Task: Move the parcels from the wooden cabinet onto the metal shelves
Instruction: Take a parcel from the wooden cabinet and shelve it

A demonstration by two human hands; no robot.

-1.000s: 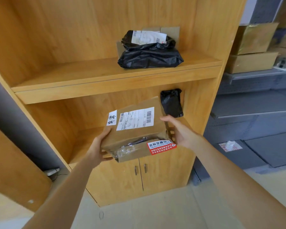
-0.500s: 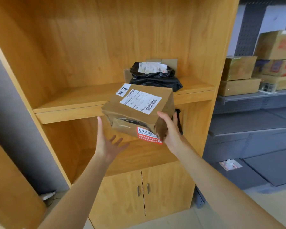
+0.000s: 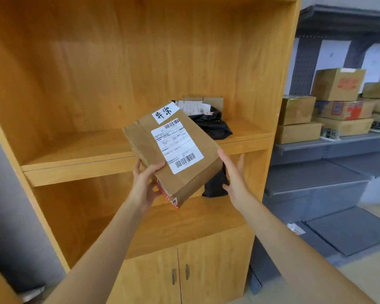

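I hold a brown cardboard parcel (image 3: 173,148) with a white shipping label in front of the wooden cabinet (image 3: 79,163), tilted with its label toward me. My left hand (image 3: 144,183) grips its lower left corner, thumb on top. My right hand (image 3: 235,178) is open with fingers spread, just beside the parcel's right edge. A black bag parcel (image 3: 215,127) lies on the upper shelf, with a small cardboard box (image 3: 203,100) behind it. A small black pouch (image 3: 215,187) stands on the lower shelf behind the held parcel. The grey metal shelves (image 3: 316,178) are to the right.
Several cardboard boxes (image 3: 298,119) are stacked on the top metal shelf. The lower metal shelves hold only a small white packet (image 3: 295,229). Closed cabinet doors (image 3: 180,275) sit below. A grey wall is at the left.
The parcel passed from my right hand to my left: the left hand now grips it and the right has let go. The parcel rose and tilted, label toward me.
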